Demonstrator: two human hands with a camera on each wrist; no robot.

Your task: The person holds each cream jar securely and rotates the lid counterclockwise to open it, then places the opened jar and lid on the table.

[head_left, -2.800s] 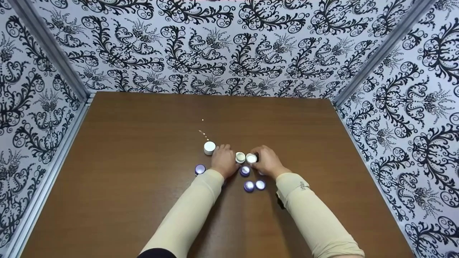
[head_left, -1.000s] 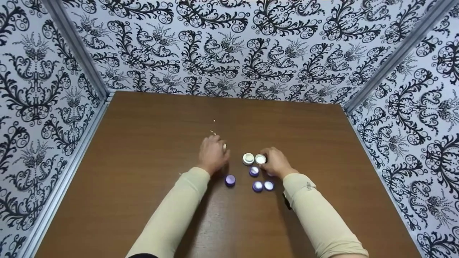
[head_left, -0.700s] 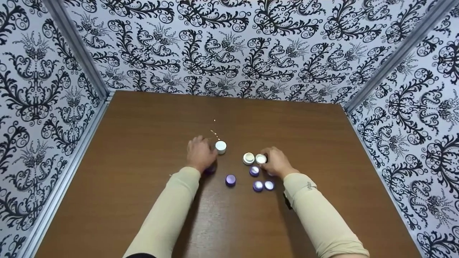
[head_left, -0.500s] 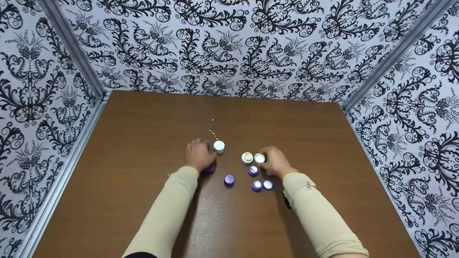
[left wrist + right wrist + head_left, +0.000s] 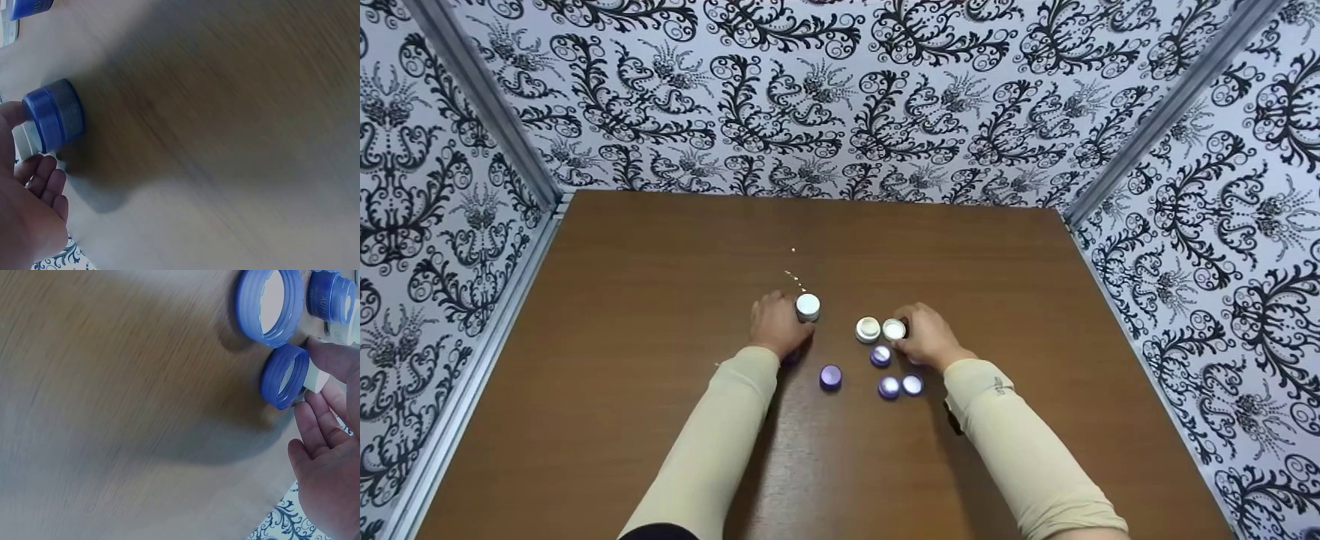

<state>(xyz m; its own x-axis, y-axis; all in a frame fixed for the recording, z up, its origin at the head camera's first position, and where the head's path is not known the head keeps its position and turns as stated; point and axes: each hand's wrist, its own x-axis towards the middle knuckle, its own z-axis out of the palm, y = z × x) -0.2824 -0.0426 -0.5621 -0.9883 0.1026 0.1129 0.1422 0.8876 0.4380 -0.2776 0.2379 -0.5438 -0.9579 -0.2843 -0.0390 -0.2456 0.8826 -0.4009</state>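
My left hand (image 5: 775, 325) sits over a purple lid (image 5: 791, 358). In the left wrist view its thumb presses on that lid (image 5: 54, 115) and the fingers (image 5: 46, 179) curl just beside it. A capped white jar (image 5: 808, 307) stands at this hand's fingertips. My right hand (image 5: 926, 337) holds an open white jar (image 5: 894, 329) between thumb and fingers (image 5: 316, 428), with a second open white jar (image 5: 868, 329) beside it. An upturned purple lid (image 5: 284, 376) lies right at the right thumb.
More purple lids lie loose on the brown table (image 5: 660, 420): one (image 5: 830, 376) between my arms, one (image 5: 880, 355) below the jars, and two (image 5: 889, 387) (image 5: 912, 385) near my right wrist. Small pale specks (image 5: 793, 279) dot the table behind. Patterned walls close in three sides.
My left hand let go of the capped white jar, moved left and came down over a purple lid. It then edged back toward the jar. My right hand stayed on its jar.
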